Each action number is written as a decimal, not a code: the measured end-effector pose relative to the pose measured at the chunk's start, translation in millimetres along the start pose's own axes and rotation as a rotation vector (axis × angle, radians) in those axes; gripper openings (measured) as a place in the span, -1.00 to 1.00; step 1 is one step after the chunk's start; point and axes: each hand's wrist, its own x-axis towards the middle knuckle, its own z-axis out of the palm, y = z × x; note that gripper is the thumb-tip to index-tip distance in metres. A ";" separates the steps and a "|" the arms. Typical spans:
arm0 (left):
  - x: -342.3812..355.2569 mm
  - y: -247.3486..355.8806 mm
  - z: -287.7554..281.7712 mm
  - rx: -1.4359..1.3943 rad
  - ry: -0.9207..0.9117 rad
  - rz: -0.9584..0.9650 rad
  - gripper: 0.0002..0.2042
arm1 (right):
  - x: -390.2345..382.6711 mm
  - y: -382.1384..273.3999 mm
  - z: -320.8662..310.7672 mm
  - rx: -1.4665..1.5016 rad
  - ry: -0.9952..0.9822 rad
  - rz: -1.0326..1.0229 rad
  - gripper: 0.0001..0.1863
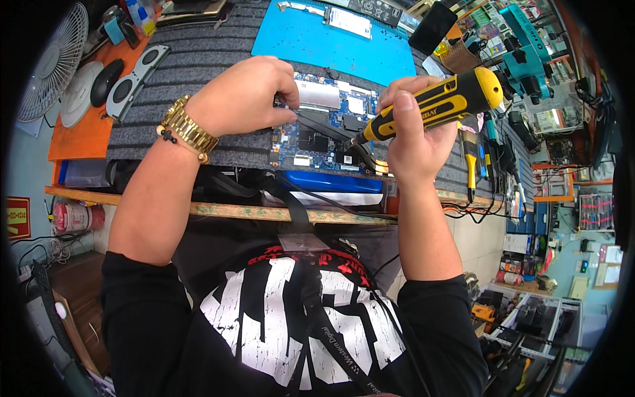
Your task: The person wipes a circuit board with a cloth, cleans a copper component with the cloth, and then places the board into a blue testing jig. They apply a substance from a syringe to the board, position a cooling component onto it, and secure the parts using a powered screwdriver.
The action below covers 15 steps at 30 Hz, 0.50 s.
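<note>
A blue laptop motherboard (284,155) lies on the ribbed grey mat in front of me. My right hand (420,132) grips a black-and-yellow electric screwdriver (433,106), tilted, its tip down at the dark heatsink bracket on the board's right half. A dark heat pipe (324,127) crosses the board, bending toward a copper-coloured end (381,163) at the lower right. At the board's upper left, my left hand (248,96) has thumb and forefinger closed together beside the pipe's end; whatever lies between the fingertips is hidden. A silvery-white plate (319,94) covers part of the board's top.
Beyond the board lies a light-blue work mat (317,43) with small dark bits on it. A white fan (56,59) and a silver two-fan cooler part (135,83) stand left. Hand tools, including a yellow-handled screwdriver (471,169), line the right. The wooden table edge (251,211) runs near me.
</note>
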 end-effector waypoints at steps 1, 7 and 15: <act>0.1 0.2 0.2 0.004 0.000 -0.006 -0.81 | -1.5 -0.5 1.8 0.023 -0.014 -0.018 -0.81; -0.4 -1.2 0.3 0.010 -0.006 -0.012 -0.80 | -8.8 -7.9 15.0 0.073 -0.076 -0.031 -0.77; -0.3 0.8 0.1 0.019 -0.011 -0.024 -0.80 | -6.1 -2.9 8.9 0.022 -0.074 -0.016 -0.76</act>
